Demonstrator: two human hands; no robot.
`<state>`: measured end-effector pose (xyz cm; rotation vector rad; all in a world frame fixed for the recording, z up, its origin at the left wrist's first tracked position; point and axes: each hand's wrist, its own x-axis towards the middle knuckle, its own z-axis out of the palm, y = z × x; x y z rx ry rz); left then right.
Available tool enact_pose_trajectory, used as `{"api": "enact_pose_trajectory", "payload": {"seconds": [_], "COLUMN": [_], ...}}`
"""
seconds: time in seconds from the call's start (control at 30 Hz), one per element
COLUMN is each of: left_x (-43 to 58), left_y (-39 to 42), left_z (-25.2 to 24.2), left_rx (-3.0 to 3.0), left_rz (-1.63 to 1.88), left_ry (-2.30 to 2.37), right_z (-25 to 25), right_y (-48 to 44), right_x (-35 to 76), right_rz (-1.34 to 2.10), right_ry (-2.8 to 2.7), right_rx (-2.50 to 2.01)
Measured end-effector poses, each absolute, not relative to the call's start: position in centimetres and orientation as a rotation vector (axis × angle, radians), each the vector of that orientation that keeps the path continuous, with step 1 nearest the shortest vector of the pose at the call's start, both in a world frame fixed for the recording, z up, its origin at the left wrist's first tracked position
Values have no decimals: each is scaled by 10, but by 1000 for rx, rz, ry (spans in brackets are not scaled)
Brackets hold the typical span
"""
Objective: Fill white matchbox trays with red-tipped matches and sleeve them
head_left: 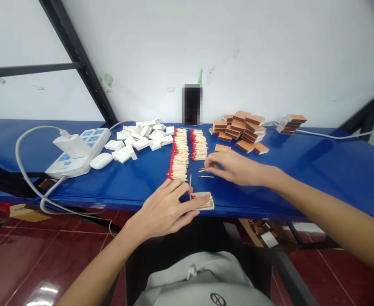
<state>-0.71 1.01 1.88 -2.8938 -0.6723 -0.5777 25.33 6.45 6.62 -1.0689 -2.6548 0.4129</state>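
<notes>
Person is at a long glossy blue table [317, 165], both bare forearms out over it.

Left hand [166, 208] sits at the table's front edge. Its fingers are spread narrow and clamp the left end of a small open cardboard matchbox tray [205, 201]. The tray lies flat, partly filled with wooden matches, red heads to the left.

Right hand [234, 167] is palm down just beyond the tray, fingers drawn close together. The tips rest on a few loose red-tipped wooden matches [206, 176] lying flat on the table. One match end shows at the fingertips; can't tell if it is actually pinched or only touched. One more single match [190, 178] lies between the two hands.

Behind the hands are two bands of stacked matches, heads left: a long band [178, 155], its near end next to the left fingers, and a shorter band [198, 144] just right of it.

- Left of the bands: heap of white cardboard inner trays [142, 136].
- Right of the bands: pile of orange-brown matchbox sleeves [242, 129], with one sleeve [222, 148] lying alone near the right hand.
- Smaller stack of the same sleeves [292, 123] further right, well apart.
- Far left: white and blue power strip [78, 151] with a plug in it and a grey cable [19, 157] looping off the edge. A white oval case [101, 160] lies just beside it.
- Dark upright object [192, 104] against the white wall, blurred.

Red tiled floor [30, 255] below.
</notes>
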Motion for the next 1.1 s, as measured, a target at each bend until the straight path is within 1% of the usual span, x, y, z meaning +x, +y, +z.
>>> {"api": "enact_pose_trajectory", "payload": {"seconds": [0.13, 0.27, 0.33, 0.47, 0.57, 0.67, 0.87, 0.97, 1.1], "left_x": [-6, -6, -7, -6, -5, -5, -6, -5, -5], "left_y": [10, 11, 11, 12, 12, 11, 11, 11, 12], "left_z": [19, 17, 16, 13, 12, 13, 15, 12, 10], "left_rx": [-2874, -2875, -2882, -2866, -2849, -2846, -2856, -2846, -2844], "left_rz": [-542, -561, -578, -637, -688, -665, -645, -738, -866], "left_ry": [-665, -667, -666, -685, -703, -703, -698, -706, -699], "right_z": [66, 66, 66, 65, 64, 64, 66, 64, 67], "right_y": [64, 61, 60, 56, 54, 54, 64, 72, 79], "right_x": [263, 264, 262, 254, 246, 238, 231, 234, 237], "right_rz": [359, 517, 529, 316, 227, 156, -137, -128, -12], "right_ry": [-2511, -2379, -2413, -2621, -2692, -2783, -2841, -2838, -2946], "right_rx": [-1129, -1216, -1205, -1140, -1187, -1257, -1301, -1335, -1330]}}
